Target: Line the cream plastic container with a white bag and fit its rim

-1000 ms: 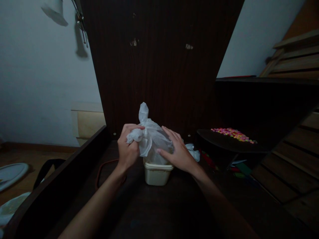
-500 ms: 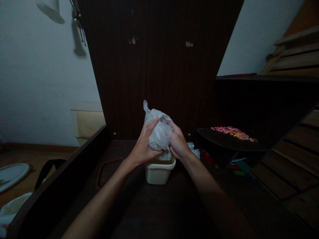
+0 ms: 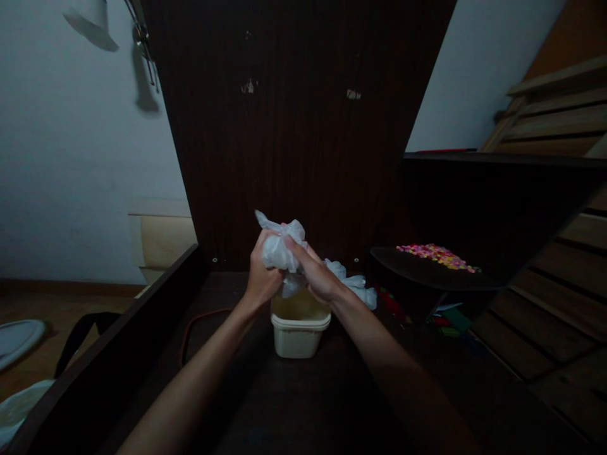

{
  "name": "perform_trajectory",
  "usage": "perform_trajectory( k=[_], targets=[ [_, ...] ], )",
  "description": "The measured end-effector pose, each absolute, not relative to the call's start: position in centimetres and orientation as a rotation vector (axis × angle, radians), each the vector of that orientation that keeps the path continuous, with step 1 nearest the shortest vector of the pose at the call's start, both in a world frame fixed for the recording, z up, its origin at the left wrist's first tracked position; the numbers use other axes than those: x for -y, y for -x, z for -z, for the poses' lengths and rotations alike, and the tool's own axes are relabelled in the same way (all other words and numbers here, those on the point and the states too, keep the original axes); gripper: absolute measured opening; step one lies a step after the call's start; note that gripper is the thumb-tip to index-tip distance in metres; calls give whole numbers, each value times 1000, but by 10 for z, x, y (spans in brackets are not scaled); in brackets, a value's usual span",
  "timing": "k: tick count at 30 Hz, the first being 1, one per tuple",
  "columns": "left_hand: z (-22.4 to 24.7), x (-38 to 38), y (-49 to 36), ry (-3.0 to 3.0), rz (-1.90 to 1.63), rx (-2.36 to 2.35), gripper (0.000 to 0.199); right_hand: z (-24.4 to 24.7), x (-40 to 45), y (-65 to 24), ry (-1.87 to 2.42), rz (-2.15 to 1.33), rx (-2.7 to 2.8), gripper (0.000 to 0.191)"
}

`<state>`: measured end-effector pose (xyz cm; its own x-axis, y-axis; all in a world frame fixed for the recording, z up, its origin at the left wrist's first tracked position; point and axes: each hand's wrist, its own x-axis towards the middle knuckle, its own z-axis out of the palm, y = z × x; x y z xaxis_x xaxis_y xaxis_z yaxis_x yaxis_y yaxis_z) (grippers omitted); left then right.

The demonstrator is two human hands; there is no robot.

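Half a second on, the white plastic bag (image 3: pixel 279 254) is bunched smaller and sits a little further left, baring more of the cream tub (image 3: pixel 298 341) below. Leftmost on the tabletop (image 3: pixel 284 404) we see a brown loop (image 3: pixel 188 325), partly behind our forearm. Next, our left hand (image 3: pixel 263 275) curls closed around the bag's near side, one end poking out up and to the left. We have the bag just above the tub's back rim, and our right hand (image 3: pixel 315 272) clasps it from the other side, thumb over the top. It looks light, soft and thin-skinned, likely slippery and springy, so we judge it best gripped round its middle with both palms; a pinch at loose film might tear it. What it holds, we cannot tell. Just past our right wrist lies more crumpled white plastic (image 3: pixel 363 292).
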<state>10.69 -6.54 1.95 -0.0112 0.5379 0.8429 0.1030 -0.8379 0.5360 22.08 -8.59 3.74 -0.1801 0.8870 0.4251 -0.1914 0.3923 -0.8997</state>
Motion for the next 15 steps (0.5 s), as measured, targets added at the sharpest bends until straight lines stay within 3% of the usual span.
perform_trajectory(
  k=[8, 12, 15],
  targets=[
    [-22, 77, -100, -2505, -1785, -964, 43, -37, 72, -221, 725, -1022, 1158, 41],
    [-31, 84, -88, -2661, -1605, -758, 77, -38, 72, -224, 715, -1085, 1206, 22],
    [-36, 76, -77, -2782, -1359, -612, 77, -39, 78, -221, 785, -1074, 1348, 16]
  ],
)
